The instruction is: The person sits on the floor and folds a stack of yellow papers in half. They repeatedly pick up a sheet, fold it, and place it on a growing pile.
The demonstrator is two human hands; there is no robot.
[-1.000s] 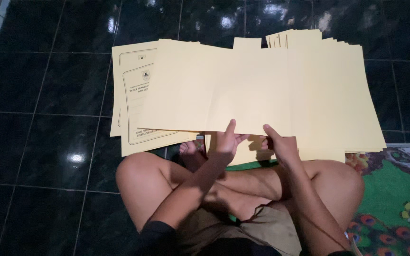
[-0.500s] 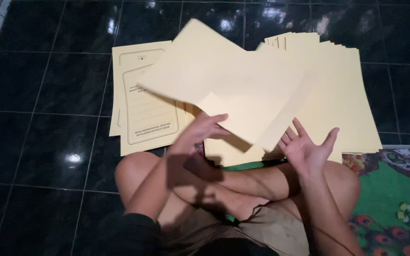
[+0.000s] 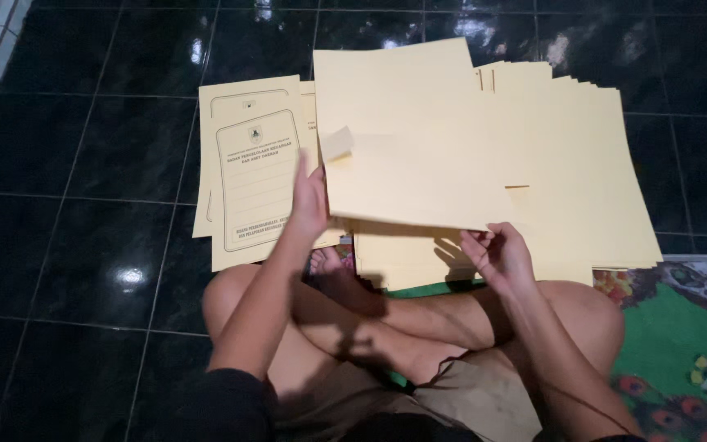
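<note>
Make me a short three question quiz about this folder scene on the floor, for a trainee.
1. True or false: the left hand touches the edge of the raised plain yellow folder.
2. The printed folders lie on: A the dark tiled floor, B the green mat, C a table.
3. Fill in: the right hand is under the raised folder's ____ edge.

Key: 1 true; 2 A; 3 near

A person sits cross-legged on dark glossy tiles, holding a folded cream folder point(image 3: 407, 147) above the floor: the left hand point(image 3: 311, 200) grips its left edge and the right hand point(image 3: 497, 258) its lower right corner. Printed folders point(image 3: 251, 176) lie to the left, a fanned blank stack point(image 3: 583, 164) to the right, beside a green mat point(image 3: 673, 336).
</note>
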